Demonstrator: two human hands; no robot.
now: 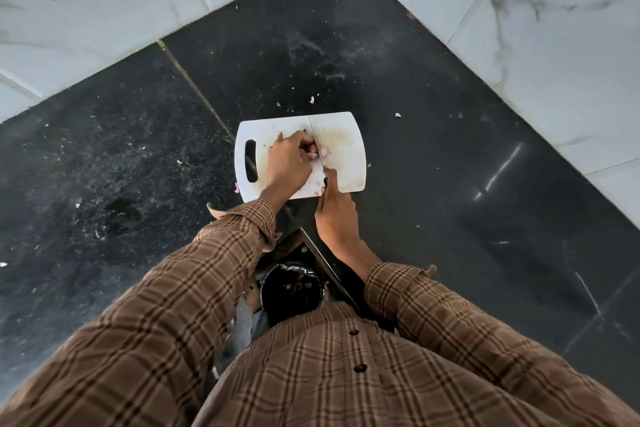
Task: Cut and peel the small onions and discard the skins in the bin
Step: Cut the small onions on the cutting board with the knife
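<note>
A white cutting board [346, 163] lies on the black counter. My left hand [289, 163] presses a small onion [313, 148] down on the board, fingers curled over it. A pale cut piece [325, 151] lies just to its right. My right hand [336, 211] grips a knife [317, 146] by its handle; the thin blade runs away from me across the board and stands edge-down between the onion and the cut piece. Below the counter edge stands a black-lined bin [292, 288] with a few skins inside.
The black stone counter [433, 149] fills a corner between two white marble-tiled walls [554, 45]. Small onion scraps [311, 100] lie beyond the board and to its left. My brown checked sleeves [207, 270] fill the foreground.
</note>
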